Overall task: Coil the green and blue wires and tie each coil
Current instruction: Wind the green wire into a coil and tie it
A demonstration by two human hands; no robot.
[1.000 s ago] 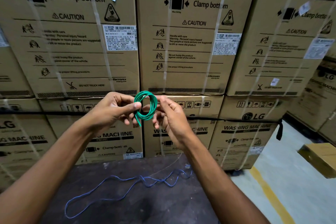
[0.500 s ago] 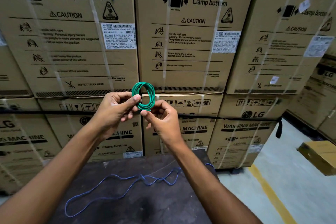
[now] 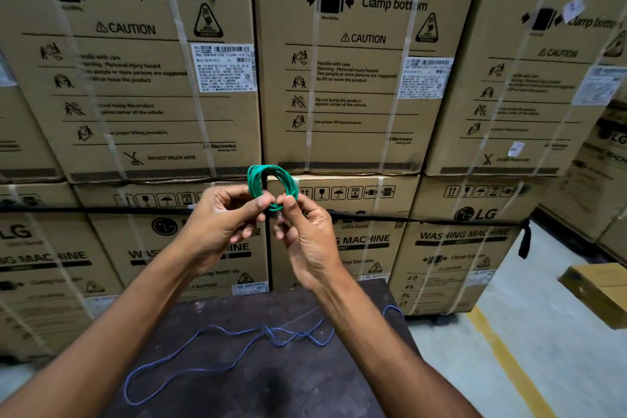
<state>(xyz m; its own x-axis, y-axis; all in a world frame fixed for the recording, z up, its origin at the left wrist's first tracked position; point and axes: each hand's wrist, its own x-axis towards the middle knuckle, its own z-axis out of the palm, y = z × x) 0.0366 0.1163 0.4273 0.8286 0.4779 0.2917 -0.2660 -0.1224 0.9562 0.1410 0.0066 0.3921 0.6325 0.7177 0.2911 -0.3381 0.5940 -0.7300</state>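
A small round coil of green wire [image 3: 255, 180] is held up in front of me at chest height. My left hand [image 3: 220, 226] pinches the coil's lower left side between thumb and fingers. My right hand [image 3: 307, 236] pinches its bottom right, fingers curled under it. The blue wire [image 3: 217, 348] lies loose and uncoiled in long loops on the dark table [image 3: 305, 387] below my forearms, one end passing behind my right forearm.
Stacked cardboard washing machine boxes [image 3: 356, 78] with plastic straps form a wall just beyond the table. A grey floor with a yellow line [image 3: 509, 363] runs to the right, where a small cardboard box [image 3: 597, 288] sits.
The green tail that hung from the coil one second ago is gone from sight. Both hands have closed in on the coil's bottom, and the coil has turned more upright.
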